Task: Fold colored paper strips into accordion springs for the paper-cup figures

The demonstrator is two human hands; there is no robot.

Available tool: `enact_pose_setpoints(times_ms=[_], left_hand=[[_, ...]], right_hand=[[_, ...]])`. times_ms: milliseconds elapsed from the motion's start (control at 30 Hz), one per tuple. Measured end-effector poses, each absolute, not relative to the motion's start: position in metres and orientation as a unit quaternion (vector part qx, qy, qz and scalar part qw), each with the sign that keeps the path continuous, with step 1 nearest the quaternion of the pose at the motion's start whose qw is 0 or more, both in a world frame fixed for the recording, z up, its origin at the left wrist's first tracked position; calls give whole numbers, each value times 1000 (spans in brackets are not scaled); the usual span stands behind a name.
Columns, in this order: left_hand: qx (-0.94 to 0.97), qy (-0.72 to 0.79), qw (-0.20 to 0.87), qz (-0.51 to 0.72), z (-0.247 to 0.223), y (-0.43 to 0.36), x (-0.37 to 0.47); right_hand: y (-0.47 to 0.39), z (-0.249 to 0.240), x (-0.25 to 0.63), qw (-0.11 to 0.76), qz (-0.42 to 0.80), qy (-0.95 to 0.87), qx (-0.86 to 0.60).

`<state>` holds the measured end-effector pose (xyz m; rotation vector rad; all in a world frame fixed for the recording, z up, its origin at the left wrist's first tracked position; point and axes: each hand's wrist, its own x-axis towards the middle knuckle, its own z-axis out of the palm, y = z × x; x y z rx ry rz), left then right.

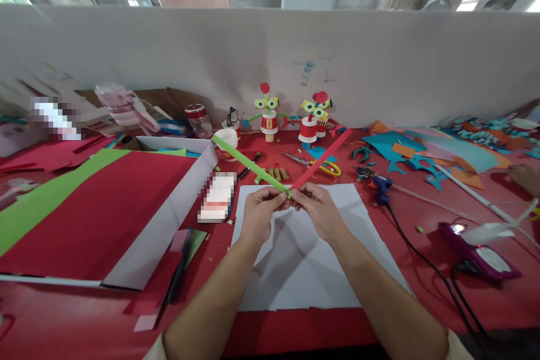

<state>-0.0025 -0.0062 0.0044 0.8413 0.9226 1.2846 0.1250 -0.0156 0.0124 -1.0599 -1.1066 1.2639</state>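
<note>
My left hand and my right hand meet over a white sheet on the red table. Between the fingertips of both hands the ends of two paper strips overlap in a V. A green strip slants up to the left from my left fingers, which pinch it at the joint. The red strip rises to the right from the pinched fingers of my right hand. Exactly how the ends are joined is hidden by my thumbs.
A box with red paper lies left, beside a phone. Behind stand paper-cup figures, scissors and a cup. Right are a glue gun, its cord, a purple power strip, blue scraps and another person's hand.
</note>
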Motion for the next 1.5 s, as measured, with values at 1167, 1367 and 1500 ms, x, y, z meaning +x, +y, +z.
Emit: enact_pose_setpoints(times_ms=[1167, 1367, 1500], left_hand=[[349, 392, 643, 558, 6, -12, 3], [333, 413, 627, 570, 3, -12, 3], [310, 398, 634, 586, 0, -9, 4]], right_hand=[[-12, 4, 118, 582, 576, -359, -448], [-14, 1, 112, 599, 582, -352, -423], [-14, 0, 111, 599, 591, -346, -415]])
